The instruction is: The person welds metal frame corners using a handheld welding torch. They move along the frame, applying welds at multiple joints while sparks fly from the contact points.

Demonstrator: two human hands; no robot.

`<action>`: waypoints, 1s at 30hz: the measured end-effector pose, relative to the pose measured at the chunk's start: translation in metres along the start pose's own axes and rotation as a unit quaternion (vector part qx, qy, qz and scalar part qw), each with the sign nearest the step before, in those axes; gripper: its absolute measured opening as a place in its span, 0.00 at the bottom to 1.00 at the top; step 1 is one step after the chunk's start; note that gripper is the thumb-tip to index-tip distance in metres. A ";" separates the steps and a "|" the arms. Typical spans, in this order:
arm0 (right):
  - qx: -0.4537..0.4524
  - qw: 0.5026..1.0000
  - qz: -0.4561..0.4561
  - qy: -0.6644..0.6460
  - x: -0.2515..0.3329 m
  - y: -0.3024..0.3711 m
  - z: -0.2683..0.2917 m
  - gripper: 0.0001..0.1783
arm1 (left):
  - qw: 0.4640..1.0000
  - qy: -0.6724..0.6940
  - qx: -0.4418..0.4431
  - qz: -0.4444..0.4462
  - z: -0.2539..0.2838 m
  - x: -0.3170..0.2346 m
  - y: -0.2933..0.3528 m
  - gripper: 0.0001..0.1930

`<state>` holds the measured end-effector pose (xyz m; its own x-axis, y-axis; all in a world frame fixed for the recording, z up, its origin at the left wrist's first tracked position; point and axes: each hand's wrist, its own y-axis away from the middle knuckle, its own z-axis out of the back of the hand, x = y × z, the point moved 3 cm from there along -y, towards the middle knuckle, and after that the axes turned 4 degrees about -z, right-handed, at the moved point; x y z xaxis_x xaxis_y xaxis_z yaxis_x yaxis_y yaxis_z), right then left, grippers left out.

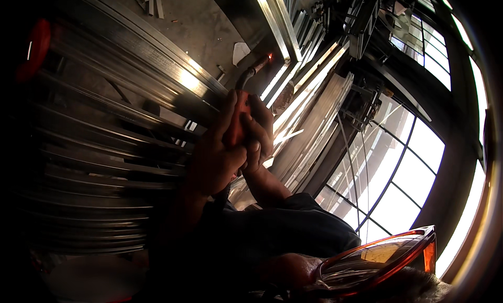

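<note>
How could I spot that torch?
Start at the long metal bars on the left and follow them to the middle, where the left hand and right hand meet. They hold the torch: red handle, bent dark neck, and, unlike the bars, a glowing orange tip.

My bare left hand (212,159) touches my bare right hand (262,127) on its right, the fingers of both curled in a grip; my bare right forearm (268,186) slants near and right into a dark cloth sleeve (309,207).
</note>
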<state>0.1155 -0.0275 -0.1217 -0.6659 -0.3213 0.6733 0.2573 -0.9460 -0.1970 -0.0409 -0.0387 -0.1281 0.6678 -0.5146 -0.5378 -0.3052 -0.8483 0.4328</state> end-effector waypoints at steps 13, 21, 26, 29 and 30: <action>-0.002 1.000 -0.007 -0.004 0.003 0.000 -0.001 0.32 | 0.999 0.011 0.030 0.026 0.003 0.001 -0.001 0.53; 0.009 1.000 0.013 -0.011 0.001 -0.001 -0.001 0.31 | 0.999 0.027 0.001 0.042 0.000 0.004 0.003 0.51; 0.000 1.000 -0.002 -0.007 0.002 0.001 -0.001 0.32 | 0.999 0.036 0.012 0.031 0.001 0.000 0.001 0.51; -0.002 1.000 -0.012 0.009 0.004 -0.001 0.000 0.33 | 1.000 -0.004 0.021 0.017 0.004 -0.003 0.000 0.53; -0.003 1.000 -0.015 0.017 0.005 -0.002 0.000 0.33 | 1.000 -0.005 0.024 0.016 0.004 -0.004 -0.001 0.53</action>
<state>0.1120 -0.0273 -0.1184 -0.6963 -0.2939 0.6548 0.2333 -0.9554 -0.1808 -0.0459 -0.0365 -0.1294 0.6506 -0.5427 -0.5312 -0.3581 -0.8361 0.4156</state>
